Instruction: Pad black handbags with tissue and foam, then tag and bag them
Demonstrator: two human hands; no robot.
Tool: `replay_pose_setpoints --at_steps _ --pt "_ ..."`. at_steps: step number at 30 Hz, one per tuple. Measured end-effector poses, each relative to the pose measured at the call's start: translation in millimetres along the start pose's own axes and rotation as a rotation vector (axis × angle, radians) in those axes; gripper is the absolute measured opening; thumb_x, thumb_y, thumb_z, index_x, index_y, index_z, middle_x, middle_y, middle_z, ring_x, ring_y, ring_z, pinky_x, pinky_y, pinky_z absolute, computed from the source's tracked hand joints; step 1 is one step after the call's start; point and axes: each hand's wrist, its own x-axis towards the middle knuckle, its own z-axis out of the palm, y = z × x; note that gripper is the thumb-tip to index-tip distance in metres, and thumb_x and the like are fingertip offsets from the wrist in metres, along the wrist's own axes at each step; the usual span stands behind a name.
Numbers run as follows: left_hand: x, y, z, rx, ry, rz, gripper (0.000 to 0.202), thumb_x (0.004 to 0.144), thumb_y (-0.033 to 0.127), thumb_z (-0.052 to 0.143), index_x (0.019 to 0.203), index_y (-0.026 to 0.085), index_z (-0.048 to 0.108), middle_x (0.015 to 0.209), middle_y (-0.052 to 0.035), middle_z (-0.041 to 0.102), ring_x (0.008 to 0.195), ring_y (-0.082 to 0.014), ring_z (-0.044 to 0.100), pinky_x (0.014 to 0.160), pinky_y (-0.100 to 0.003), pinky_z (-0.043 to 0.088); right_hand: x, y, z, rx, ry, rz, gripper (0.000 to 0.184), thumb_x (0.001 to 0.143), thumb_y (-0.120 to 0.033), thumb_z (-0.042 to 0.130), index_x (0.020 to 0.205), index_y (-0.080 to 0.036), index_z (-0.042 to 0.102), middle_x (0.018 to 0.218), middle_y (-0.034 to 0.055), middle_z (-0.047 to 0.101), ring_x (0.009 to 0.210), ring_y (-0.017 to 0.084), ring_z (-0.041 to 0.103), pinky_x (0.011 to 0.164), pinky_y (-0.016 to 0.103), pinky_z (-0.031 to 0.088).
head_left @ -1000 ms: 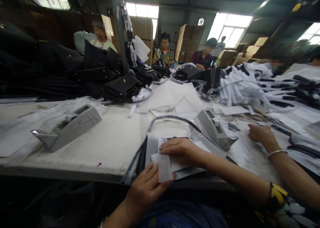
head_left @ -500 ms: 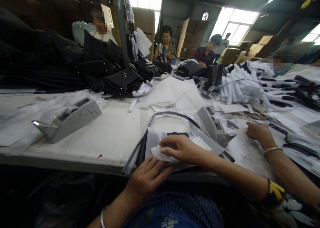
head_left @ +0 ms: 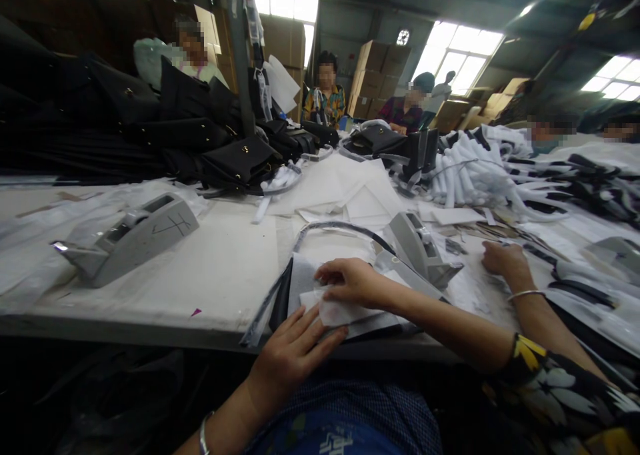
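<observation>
A dark bag [head_left: 280, 302], partly covered by pale sheet material, lies flat at the table's front edge. Its long handle [head_left: 345, 225], in clear wrapping, arches away behind it. On top rests a thin white sheet [head_left: 337, 312], partly folded. My left hand [head_left: 295, 345] lies with fingers stretched out across the sheet's near left edge. Bent over the same sheet from the right, my right hand [head_left: 350, 283] has curled fingers, with the thumb and fingertips pinching the sheet. A grey tape dispenser [head_left: 417, 248] stands just behind the bag's right side.
Another tape dispenser [head_left: 135, 238] stands on the left. Black bags [head_left: 240, 158] are piled at the back left, white-wrapped handles [head_left: 465, 175] at the back right. Flat white sheets [head_left: 345, 182] lie mid-table. A co-worker's hand [head_left: 507, 262] rests on the right. Other people sit opposite.
My right hand has drawn slightly left and its fingers have curled more. The white sheet under it now shows a larger folded area. My left hand stays nearly in place.
</observation>
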Motion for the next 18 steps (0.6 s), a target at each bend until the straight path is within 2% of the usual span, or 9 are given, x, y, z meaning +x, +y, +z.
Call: replay_pose_setpoints --at_steps 3,6,8,10,12,14,16,18 --pt "-0.9 -0.3 1.0 0.001 0.002 0.0 0.042 0.098 0.009 0.046 0.134 0.027 0.058 0.128 -0.003 0.068 0.129 -0.0214 0.055 0.109 -0.042 0.048 8.0 -5.1 -7.0 -0.051 -0.068 0.038 0.032 0.07 -0.012 0.075 0.101 -0.017 0.073 0.082 0.0005 0.072 0.074 0.014 0.065 0.066 0.022 0.046" --pt "-1.4 -0.2 0.6 0.009 0.001 0.005 0.042 0.099 0.01 0.044 0.134 0.027 0.058 0.129 -0.0029 0.067 0.129 -0.0217 0.055 0.108 -0.042 0.049 12.5 -14.0 -16.6 -0.14 -0.086 0.026 0.026 0.075 -0.013 0.074 0.101 -0.017 0.074 0.078 0.0 0.071 0.072 0.014 0.065 0.065 0.022 0.043" --pt "-1.2 -0.2 -0.6 0.014 -0.014 0.007 0.041 0.099 0.011 0.044 0.135 0.027 0.057 0.133 -0.0025 0.064 0.13 -0.0222 0.054 0.108 -0.042 0.049 15.0 -18.6 -23.0 -0.2 -0.026 -0.012 0.029 0.078 -0.013 0.073 0.107 -0.018 0.073 0.081 0.0008 0.072 0.075 0.015 0.065 0.069 0.023 0.043" --pt "-0.9 -0.2 -1.4 0.018 -0.028 0.009 0.04 0.1 0.012 0.044 0.135 0.027 0.057 0.138 -0.0022 0.061 0.131 -0.023 0.053 0.107 -0.042 0.05 18.7 -20.0 -29.0 -0.302 0.076 -0.062 0.04 0.081 -0.011 0.072 0.12 -0.017 0.068 0.087 0.0028 0.073 0.082 0.016 0.066 0.075 0.025 0.044" --pt "-0.7 -0.3 -1.2 0.021 -0.026 0.012 0.04 0.1 0.013 0.043 0.135 0.027 0.057 0.139 -0.002 0.059 0.131 -0.0233 0.053 0.105 -0.041 0.052 24.7 -17.3 -35.2 -0.431 0.178 -0.088 0.043 0.085 -0.011 0.069 0.127 -0.017 0.065 0.095 0.0056 0.072 0.086 0.018 0.065 0.079 0.026 0.043" --pt "-0.4 -0.3 -0.1 0.026 -0.004 0.018 0.041 0.1 0.012 0.043 0.135 0.027 0.057 0.139 -0.0022 0.06 0.13 -0.0234 0.054 0.104 -0.041 0.053 32.6 -11.3 -42.0 -0.52 0.243 -0.088 0.03 0.089 -0.015 0.065 0.118 -0.019 0.071 0.098 0.0072 0.071 0.085 0.018 0.065 0.078 0.026 0.043" --pt "0.1 -0.1 0.9 0.034 0.022 0.021 0.04 0.1 0.011 0.043 0.134 0.027 0.058 0.137 -0.002 0.061 0.13 -0.0233 0.055 0.104 -0.041 0.052 41.9 -3.2 -49.0 -0.543 0.274 -0.091 0.016 0.092 -0.022 0.064 0.101 -0.02 0.077 0.097 0.0068 0.07 0.082 0.017 0.065 0.076 0.025 0.043" --pt "1.0 0.0 1.2 0.035 0.04 0.016 0.04 0.1 0.011 0.044 0.132 0.027 0.06 0.137 -0.0014 0.061 0.129 -0.0228 0.055 0.104 -0.04 0.052 52.0 5.4 -55.0 -0.525 0.288 -0.11 0.016 0.093 -0.028 0.064 0.095 -0.02 0.078 0.097 0.0055 0.07 0.084 0.016 0.065 0.076 0.023 0.043"
